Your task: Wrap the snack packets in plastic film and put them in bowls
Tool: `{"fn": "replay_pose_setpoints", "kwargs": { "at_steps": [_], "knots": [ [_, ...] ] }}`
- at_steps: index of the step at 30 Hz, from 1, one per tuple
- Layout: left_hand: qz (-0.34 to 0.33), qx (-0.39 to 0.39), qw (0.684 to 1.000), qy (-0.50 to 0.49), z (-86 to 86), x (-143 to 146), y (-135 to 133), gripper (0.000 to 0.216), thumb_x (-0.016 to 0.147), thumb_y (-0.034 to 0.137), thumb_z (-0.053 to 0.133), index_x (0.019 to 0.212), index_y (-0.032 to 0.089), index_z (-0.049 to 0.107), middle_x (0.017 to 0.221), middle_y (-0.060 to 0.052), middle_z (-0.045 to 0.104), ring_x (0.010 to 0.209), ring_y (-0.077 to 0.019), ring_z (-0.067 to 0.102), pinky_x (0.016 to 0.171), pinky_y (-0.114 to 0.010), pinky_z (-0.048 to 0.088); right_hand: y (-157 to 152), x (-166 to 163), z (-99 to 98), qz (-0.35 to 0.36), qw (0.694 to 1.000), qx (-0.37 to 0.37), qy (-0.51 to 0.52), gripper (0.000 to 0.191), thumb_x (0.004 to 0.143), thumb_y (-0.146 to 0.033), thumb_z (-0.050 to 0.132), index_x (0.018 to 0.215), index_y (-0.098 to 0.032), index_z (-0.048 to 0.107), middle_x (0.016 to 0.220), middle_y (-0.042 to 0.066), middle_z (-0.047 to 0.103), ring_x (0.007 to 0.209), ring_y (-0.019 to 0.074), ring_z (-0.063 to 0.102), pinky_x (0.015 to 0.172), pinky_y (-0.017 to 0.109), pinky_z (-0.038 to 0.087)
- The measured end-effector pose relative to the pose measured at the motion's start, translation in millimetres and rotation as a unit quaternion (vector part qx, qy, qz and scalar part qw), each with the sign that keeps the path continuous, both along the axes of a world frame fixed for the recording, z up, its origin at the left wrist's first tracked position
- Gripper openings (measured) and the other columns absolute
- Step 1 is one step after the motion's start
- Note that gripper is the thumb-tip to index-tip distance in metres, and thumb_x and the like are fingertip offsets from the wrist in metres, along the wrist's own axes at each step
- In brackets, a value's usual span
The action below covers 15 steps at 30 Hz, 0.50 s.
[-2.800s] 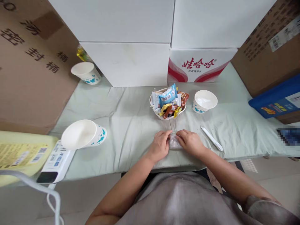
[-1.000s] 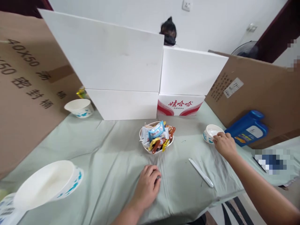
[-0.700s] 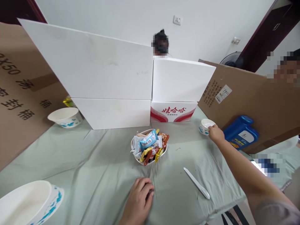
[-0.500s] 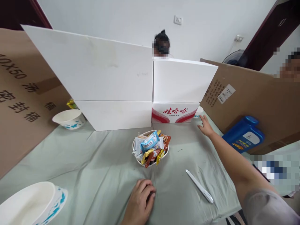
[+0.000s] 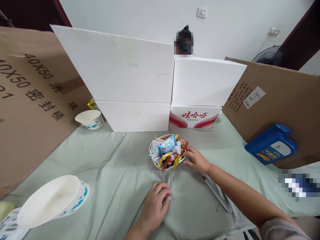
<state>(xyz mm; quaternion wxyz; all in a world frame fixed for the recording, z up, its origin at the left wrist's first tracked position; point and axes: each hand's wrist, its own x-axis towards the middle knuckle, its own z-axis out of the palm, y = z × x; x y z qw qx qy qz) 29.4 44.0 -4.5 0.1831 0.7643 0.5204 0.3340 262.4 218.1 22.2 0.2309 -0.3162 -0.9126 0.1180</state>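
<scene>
A small white bowl [image 5: 155, 165] heaped with wrapped snacks stands on the green cloth. A blue packet [image 5: 167, 144] lies on top, with brown, yellow and silvery ones around it. At the bowl's right side is my right hand [image 5: 198, 161], fingers apart around the edge by a brown packet [image 5: 183, 145]; whether they touch it I cannot tell. My left hand [image 5: 157, 205] rests on the cloth in front of the bowl, loosely bent, thumb apart from the fingers, nothing visible in it. A slim white tool [image 5: 218, 195] lies beside my right forearm.
White boxes [image 5: 136, 70] form a wall behind the bowl. Cardboard panels stand left [image 5: 37, 110] and right [image 5: 280, 93], a blue bottle [image 5: 272, 145] by the right one. Paper bowls stand at left, near [image 5: 77, 200] and far [image 5: 92, 121]. Behind the boxes, a person's head shows.
My right hand has drawn back from the far right, beside the printed box, to the snack bowl. My left hand stays on the cloth. The view has shifted somewhat left.
</scene>
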Motion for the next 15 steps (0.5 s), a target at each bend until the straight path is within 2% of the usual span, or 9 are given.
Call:
{"fn": "replay_pose_setpoints", "kwargs": {
  "at_steps": [2, 5, 10, 12, 15],
  "knots": [
    [-0.002, 0.003, 1.0, -0.004, 1.2, -0.9, -0.2, 0.015, 0.087, 0.014, 0.05, 0.088, 0.021, 0.064, 0.096, -0.007, 0.064, 0.093, -0.0214, 0.06, 0.079, -0.035, 0.054, -1.8, -1.3, -3.2, -0.02, 1.0, 0.007, -0.02, 0.023, 0.092, -0.04, 0.056, 0.104, -0.022, 0.063, 0.109, 0.011, 0.065, 0.1, 0.0217, 0.063, 0.085, 0.037, 0.051],
    [-0.004, 0.011, 1.0, -0.009, 2.4, -2.8, -0.2, 0.015, 0.087, 0.015, 0.051, 0.088, 0.022, 0.064, 0.096, -0.007, 0.064, 0.092, -0.0211, 0.06, 0.079, -0.035, 0.055, -5.2, 13.6, -4.5, -0.058, 0.997, 0.028, -0.046, 0.022, 0.094, -0.04, 0.052, 0.101, -0.022, 0.064, 0.106, 0.01, 0.068, 0.098, 0.0222, 0.064, 0.083, 0.037, 0.051],
    [-0.017, 0.008, 1.0, 0.002, 2.3, -3.9, -0.8, 0.016, 0.088, 0.016, 0.048, 0.088, 0.021, 0.063, 0.096, -0.008, 0.064, 0.091, -0.0215, 0.06, 0.077, -0.035, 0.055, -22.3, 86.5, -4.8, -0.174, 0.983, 0.023, -0.05, 0.026, 0.094, -0.04, 0.046, 0.103, -0.022, 0.064, 0.098, 0.008, 0.072, 0.089, 0.0229, 0.068, 0.079, 0.037, 0.053],
    [-0.02, 0.007, 1.0, 0.008, 1.7, -3.1, -1.4, 0.016, 0.089, 0.016, 0.047, 0.088, 0.021, 0.062, 0.097, -0.008, 0.063, 0.092, -0.0215, 0.059, 0.077, -0.035, 0.055, -32.5, 123.9, -6.7, -0.264, 0.964, -0.006, -0.042, 0.026, 0.093, -0.04, 0.046, 0.103, -0.024, 0.063, 0.101, 0.006, 0.073, 0.087, 0.0227, 0.068, 0.077, 0.036, 0.053],
    [-0.018, 0.012, 1.0, 0.015, 0.4, -2.0, -1.9, 0.016, 0.089, 0.016, 0.047, 0.087, 0.021, 0.062, 0.097, -0.007, 0.062, 0.092, -0.0211, 0.059, 0.075, -0.034, 0.055, -44.0, 172.8, -9.8, -0.413, 0.908, -0.055, -0.038, 0.03, 0.089, -0.046, 0.046, 0.104, -0.027, 0.063, 0.1, 0.006, 0.073, 0.085, 0.0245, 0.069, 0.074, 0.036, 0.052]
  ]
}}
